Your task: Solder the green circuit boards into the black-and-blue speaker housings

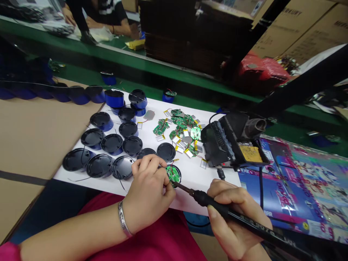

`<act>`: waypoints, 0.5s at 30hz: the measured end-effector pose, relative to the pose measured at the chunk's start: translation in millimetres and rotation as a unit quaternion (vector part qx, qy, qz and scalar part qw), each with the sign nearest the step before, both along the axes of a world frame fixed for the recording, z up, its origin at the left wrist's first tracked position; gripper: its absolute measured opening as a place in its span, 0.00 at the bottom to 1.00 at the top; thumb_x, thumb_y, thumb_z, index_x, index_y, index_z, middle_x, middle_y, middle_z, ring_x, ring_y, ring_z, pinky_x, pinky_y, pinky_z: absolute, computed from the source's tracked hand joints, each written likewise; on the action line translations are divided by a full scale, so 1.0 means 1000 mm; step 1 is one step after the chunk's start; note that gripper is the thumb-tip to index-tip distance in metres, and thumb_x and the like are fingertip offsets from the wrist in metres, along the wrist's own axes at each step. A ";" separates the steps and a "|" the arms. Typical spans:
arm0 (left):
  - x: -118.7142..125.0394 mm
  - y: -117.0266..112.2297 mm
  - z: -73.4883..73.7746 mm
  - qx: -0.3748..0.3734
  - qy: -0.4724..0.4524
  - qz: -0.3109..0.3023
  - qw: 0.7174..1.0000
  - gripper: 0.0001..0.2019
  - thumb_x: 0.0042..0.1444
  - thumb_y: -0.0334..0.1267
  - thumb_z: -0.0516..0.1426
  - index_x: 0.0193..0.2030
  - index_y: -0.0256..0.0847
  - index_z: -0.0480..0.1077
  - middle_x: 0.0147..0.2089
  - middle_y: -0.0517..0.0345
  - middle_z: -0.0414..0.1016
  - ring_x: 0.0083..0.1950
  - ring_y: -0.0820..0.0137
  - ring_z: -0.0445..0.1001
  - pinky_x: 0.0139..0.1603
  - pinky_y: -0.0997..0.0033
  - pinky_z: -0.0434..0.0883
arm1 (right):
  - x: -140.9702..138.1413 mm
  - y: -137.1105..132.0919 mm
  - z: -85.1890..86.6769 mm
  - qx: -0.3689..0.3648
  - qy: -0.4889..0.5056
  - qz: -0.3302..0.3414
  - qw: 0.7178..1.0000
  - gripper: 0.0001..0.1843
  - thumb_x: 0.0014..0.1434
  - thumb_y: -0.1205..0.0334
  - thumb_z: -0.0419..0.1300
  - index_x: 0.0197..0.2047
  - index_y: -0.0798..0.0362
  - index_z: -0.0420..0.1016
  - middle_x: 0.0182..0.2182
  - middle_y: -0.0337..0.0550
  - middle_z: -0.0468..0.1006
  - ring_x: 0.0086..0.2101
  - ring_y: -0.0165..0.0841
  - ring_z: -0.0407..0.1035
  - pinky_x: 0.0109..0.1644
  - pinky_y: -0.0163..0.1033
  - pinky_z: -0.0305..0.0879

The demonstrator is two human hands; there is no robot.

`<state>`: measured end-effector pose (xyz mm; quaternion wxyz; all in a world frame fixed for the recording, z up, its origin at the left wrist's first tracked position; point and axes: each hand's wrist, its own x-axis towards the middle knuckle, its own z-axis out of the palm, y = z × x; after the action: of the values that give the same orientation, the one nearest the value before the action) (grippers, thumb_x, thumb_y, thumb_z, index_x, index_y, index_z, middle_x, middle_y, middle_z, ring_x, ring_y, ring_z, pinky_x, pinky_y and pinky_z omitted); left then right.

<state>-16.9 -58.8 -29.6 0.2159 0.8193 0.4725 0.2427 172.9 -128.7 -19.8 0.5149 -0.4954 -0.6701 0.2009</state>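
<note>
My right hand (236,214) grips a black soldering iron (206,200), its tip touching or very near a green circuit board (174,173). That board sits in a round black housing (179,177) at the front of the white sheet (194,174). Bent over the board's left side is my left hand (152,185), thumb and fingertips pinched together. Whatever they pinch is hidden behind the fingers. Just behind, a round black cup (166,151) stands close to my knuckles. Several more blue-sided black cups (111,144) with thin wires stand to the left.
Loose circuit boards with small silver batteries (185,127) lie behind the work spot. A soldering iron stand (220,141) with a yellow sponge (249,153) is at right, beside glossy printed packaging (293,188). Across the green bench, another person's arms (119,29) show.
</note>
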 end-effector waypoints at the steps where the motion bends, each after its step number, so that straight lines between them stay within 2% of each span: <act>1: 0.000 0.000 0.000 0.000 0.000 0.000 1.000 0.06 0.49 0.27 0.57 0.24 0.40 0.68 0.44 0.52 0.74 0.53 0.57 0.66 0.51 0.51 0.58 | 0.000 0.000 0.000 -0.001 0.003 -0.002 1.000 0.11 0.54 0.71 0.59 0.38 0.50 0.61 0.25 0.34 0.67 0.23 0.29 0.62 0.29 0.39 0.57; 6: 0.000 0.001 0.000 0.003 -0.002 0.001 1.000 0.06 0.48 0.27 0.57 0.24 0.40 0.67 0.44 0.52 0.73 0.53 0.58 0.67 0.51 0.51 0.58 | -0.001 -0.002 0.002 0.034 0.053 -0.035 0.997 0.11 0.55 0.71 0.60 0.39 0.50 0.65 0.26 0.36 0.69 0.24 0.31 0.66 0.30 0.41 0.63; 9: 0.000 0.001 -0.001 0.004 -0.002 0.002 1.000 0.06 0.47 0.27 0.57 0.24 0.40 0.67 0.44 0.52 0.73 0.53 0.57 0.66 0.52 0.51 0.58 | 0.000 -0.001 0.001 0.077 0.051 -0.096 0.991 0.08 0.56 0.70 0.62 0.39 0.51 0.70 0.25 0.36 0.71 0.25 0.33 0.70 0.31 0.43 0.68; 12: 0.000 0.001 -0.001 0.002 -0.001 0.000 1.000 0.06 0.48 0.27 0.57 0.24 0.40 0.67 0.44 0.52 0.73 0.53 0.57 0.66 0.51 0.51 0.58 | 0.001 0.001 -0.002 0.086 -0.008 -0.167 0.982 0.10 0.58 0.69 0.63 0.44 0.51 0.77 0.33 0.42 0.79 0.31 0.37 0.75 0.35 0.45 0.73; 15: 0.000 0.001 0.000 -0.003 0.002 -0.002 1.000 0.06 0.48 0.27 0.57 0.24 0.40 0.67 0.44 0.52 0.73 0.53 0.57 0.66 0.52 0.51 0.58 | -0.004 0.004 -0.008 0.057 -0.041 -0.167 0.983 0.18 0.59 0.71 0.63 0.52 0.49 0.76 0.41 0.44 0.82 0.36 0.39 0.78 0.40 0.45 0.76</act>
<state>-17.2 -57.5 -29.3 0.2176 0.8203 0.4719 0.2391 169.4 -124.7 -28.0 0.5405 -0.5780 -0.6091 0.0531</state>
